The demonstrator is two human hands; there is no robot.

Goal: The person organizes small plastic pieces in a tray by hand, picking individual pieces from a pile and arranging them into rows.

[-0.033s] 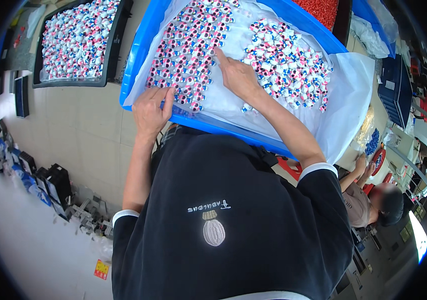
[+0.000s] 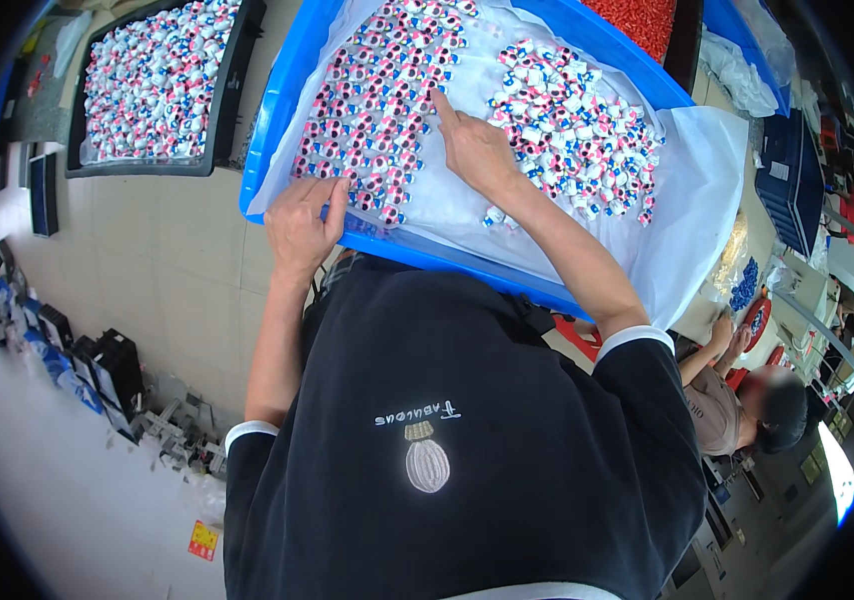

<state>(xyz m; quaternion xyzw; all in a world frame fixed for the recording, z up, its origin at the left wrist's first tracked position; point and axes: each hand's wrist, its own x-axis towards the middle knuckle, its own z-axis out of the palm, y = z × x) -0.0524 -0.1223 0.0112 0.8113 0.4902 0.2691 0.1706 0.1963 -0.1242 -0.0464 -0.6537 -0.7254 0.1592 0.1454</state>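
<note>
A blue tray (image 2: 269, 125) lined with a white sheet (image 2: 699, 175) lies in front of me. On its left side, small white, pink and blue figure-like pieces (image 2: 377, 100) stand in packed rows. A loose heap of similar pieces (image 2: 582, 130) covers the right side. My right hand (image 2: 479, 150) reaches over the bare strip between them, its index finger stretched out to the right edge of the rows and the other fingers bent. At the near left corner, my left hand (image 2: 304, 220) rests by the rim with curled fingers. Whatever it may hold is hidden.
A black crate (image 2: 219, 120) full of similar pieces stands at the far left. Red small parts (image 2: 637, 22) fill a container beyond the tray. To the right sits another person (image 2: 722, 405) near a red round tray (image 2: 759, 320) and blue parts (image 2: 744, 285).
My right index fingertip has shifted very slightly away from me along the edge of the rows. My left hand stays where it was.
</note>
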